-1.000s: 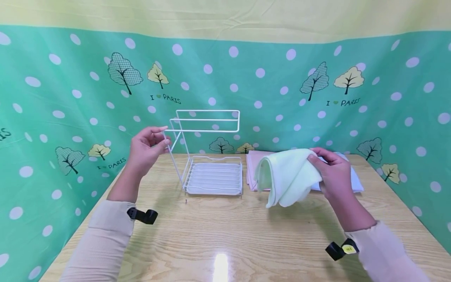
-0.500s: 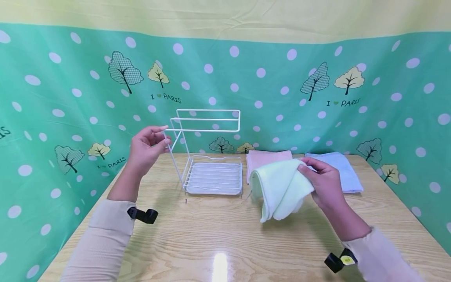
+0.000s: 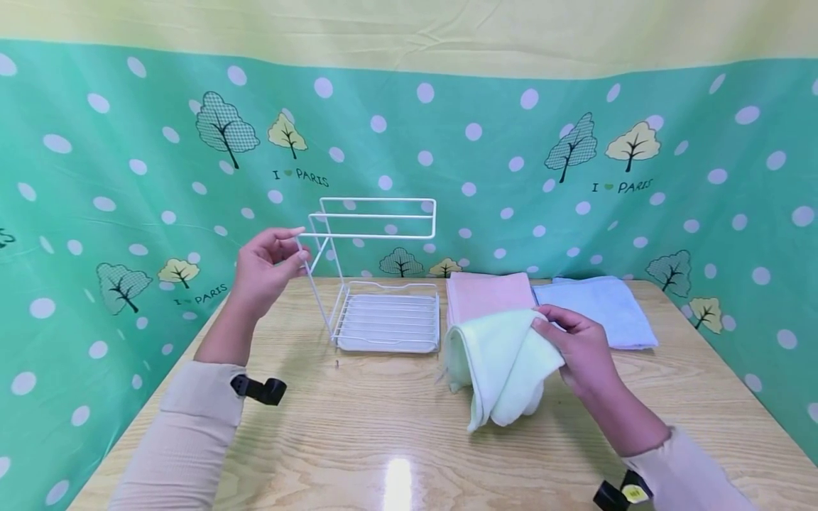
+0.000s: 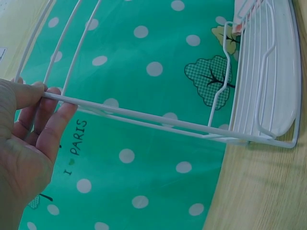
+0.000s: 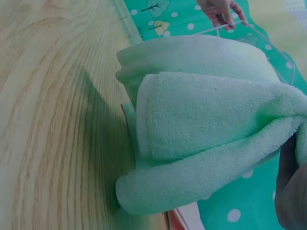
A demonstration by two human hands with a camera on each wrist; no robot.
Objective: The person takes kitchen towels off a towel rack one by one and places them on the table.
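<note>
My left hand (image 3: pixel 265 270) grips the upper left corner of a white wire rack (image 3: pixel 371 235), thumb and fingers around its upright. The rack stands on the table, a white tray (image 3: pixel 386 344) in its base. In the left wrist view, the fingers (image 4: pixel 57 129) bend about the white bar. My right hand (image 3: pixel 581 348) pinches a pale green towel (image 3: pixel 505 362) by its upper edge. Folded and drooping, the towel hangs just in front of a pink towel (image 3: pixel 488 294). The right wrist view shows the green towel (image 5: pixel 206 115) close up, its lower end near the wood.
A folded blue towel (image 3: pixel 601 305) lies on the table right of the pink one. Behind everything hangs a green dotted curtain (image 3: pixel 409 142). The wooden table (image 3: pixel 332 440) stretches toward me, with a tiny dark speck near the rack's front left foot.
My right hand has brought the green towel toward me and slightly left, lower over the table. More of the pink and blue towels shows now. The left hand and rack have stayed put.
</note>
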